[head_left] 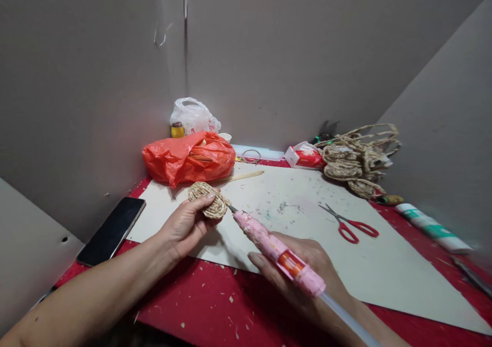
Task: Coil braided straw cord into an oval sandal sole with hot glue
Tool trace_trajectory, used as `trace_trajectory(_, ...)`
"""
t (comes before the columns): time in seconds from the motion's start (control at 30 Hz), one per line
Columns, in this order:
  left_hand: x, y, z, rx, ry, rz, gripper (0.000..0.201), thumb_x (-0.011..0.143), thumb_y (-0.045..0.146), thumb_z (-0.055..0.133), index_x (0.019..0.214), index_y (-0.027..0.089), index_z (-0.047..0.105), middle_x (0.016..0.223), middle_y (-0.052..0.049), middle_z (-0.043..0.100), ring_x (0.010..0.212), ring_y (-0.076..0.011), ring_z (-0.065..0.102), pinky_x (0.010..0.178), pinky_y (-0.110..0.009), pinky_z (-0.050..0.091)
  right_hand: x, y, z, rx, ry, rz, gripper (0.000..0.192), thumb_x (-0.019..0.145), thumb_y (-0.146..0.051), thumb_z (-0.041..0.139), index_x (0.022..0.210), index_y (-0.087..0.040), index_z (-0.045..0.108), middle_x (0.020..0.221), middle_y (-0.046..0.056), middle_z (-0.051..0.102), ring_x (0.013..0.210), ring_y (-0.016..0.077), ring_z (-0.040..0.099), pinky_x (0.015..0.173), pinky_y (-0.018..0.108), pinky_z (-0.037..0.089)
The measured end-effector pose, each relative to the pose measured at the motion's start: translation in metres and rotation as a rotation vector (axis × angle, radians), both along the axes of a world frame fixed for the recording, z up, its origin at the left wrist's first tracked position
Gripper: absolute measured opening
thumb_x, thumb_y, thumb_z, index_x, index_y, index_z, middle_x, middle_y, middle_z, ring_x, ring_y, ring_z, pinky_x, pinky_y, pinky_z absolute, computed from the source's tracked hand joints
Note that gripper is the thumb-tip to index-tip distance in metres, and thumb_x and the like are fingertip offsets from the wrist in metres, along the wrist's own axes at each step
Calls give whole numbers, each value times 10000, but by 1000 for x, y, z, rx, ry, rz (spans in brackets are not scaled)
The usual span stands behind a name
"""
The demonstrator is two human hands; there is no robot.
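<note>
My left hand [189,221] pinches a coiled piece of braided straw [208,200], thumb on its face, fingers behind it. In my right hand [307,270] is a pink glue gun [265,237] with a clear glue stick [348,320] sticking out of its rear end. The gun's dark metal nozzle [231,208] points at the right edge of the straw coil; whether they touch I cannot tell. Both are held above the white sheet [246,244], near its front edge.
Red-handled scissors [346,224] lie opened on the sheet's right side. A phone [112,230] is at the left, an orange plastic bag [180,160] behind the coil. Several straw pieces [346,162] are heaped back right, near a white-and-green roll [432,227]. Grey walls [269,55] surround the red table [215,296].
</note>
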State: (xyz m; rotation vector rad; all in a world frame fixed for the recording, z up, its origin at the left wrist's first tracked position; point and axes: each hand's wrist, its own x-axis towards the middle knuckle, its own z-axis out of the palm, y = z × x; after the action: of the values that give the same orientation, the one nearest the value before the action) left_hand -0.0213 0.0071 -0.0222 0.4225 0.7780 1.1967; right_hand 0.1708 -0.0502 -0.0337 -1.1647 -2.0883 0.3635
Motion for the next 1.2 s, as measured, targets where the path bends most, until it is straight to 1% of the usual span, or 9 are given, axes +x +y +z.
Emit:
trace_trajectory(0.17, -1, 0, 1, 1, -10, 2, 106, 761, 45, 648, 859, 67, 682, 780, -86, 702, 644, -118, 652, 558, -184, 547, -1, -1, 3, -19, 15, 12, 353, 887, -383, 490, 629, -169, 599, 487, -27, 404, 421, 100, 357, 411, 247, 340)
trace_trajectory(0.33, -1, 0, 1, 1, -14, -5, 65, 773, 42, 632, 814, 68, 675, 759, -83, 700, 626, -119, 650, 556, -197, 555, -1, -2, 2, -45, 12, 13, 345, 885, -385, 495, 618, -189, 591, 494, 0, 483, 429, 117, 430, 434, 259, 374)
trace_trajectory(0.5, -1, 1, 3, -25, -20, 13, 59, 775, 27, 617, 790, 66, 659, 734, -86, 696, 606, -118, 648, 544, -196, 551, 0, -5, 0, -80, 43, 54, 300, 890, -379, 492, 760, -181, 677, 525, 19, 546, 449, 144, 507, 458, 274, 436)
trace_trajectory(0.63, -4, 2, 6, -22, -24, 51, 79, 768, 37, 632, 828, 82, 653, 773, -84, 707, 640, -125, 660, 571, -201, 553, 5, -5, 4, -59, 5, -32, 338, 898, -400, 472, 713, -200, 672, 522, 28, 550, 460, 170, 539, 471, 290, 450)
trace_trajectory(0.73, -5, 2, 7, -7, 4, 47, 92, 760, 49, 645, 843, 87, 652, 790, -84, 710, 642, -127, 660, 569, -208, 551, 11, 4, 7, -64, -128, -208, 361, 894, -436, 452, 677, -216, 638, 531, 36, 576, 486, 189, 566, 486, 295, 432)
trace_trajectory(0.87, -4, -3, 8, 62, 29, -1, 99, 727, 49, 676, 817, 83, 654, 758, -71, 704, 641, -130, 659, 586, -220, 548, 19, 26, 5, -205, -531, -439, 278, 845, -426, 499, 712, -209, 611, 622, 68, 659, 560, 223, 618, 475, 280, 321)
trace_trajectory(1.0, -3, -8, 9, 127, 69, -42, 164, 675, 91, 745, 811, 89, 655, 747, -52, 694, 659, -125, 650, 626, -222, 535, 29, 40, 0, -305, -710, -438, 328, 855, -467, 482, 773, -183, 624, 737, 119, 696, 674, 266, 653, 501, 285, 281)
trace_trajectory(1.13, -4, -11, 8, 183, 159, -87, 199, 675, 169, 775, 817, 105, 651, 774, -45, 687, 681, -114, 635, 637, -217, 512, 39, 39, 7, -346, -656, -360, 383, 831, -547, 501, 762, -202, 654, 742, 95, 701, 673, 260, 641, 507, 290, 315)
trace_trajectory(1.2, -4, -13, 6, 225, 211, -128, 199, 689, 201, 773, 821, 114, 653, 767, -35, 676, 657, -96, 615, 590, -190, 485, 39, 34, 12, -285, -442, -354, 323, 828, -494, 526, 819, -214, 686, 790, 78, 717, 698, 244, 644, 537, 293, 372)
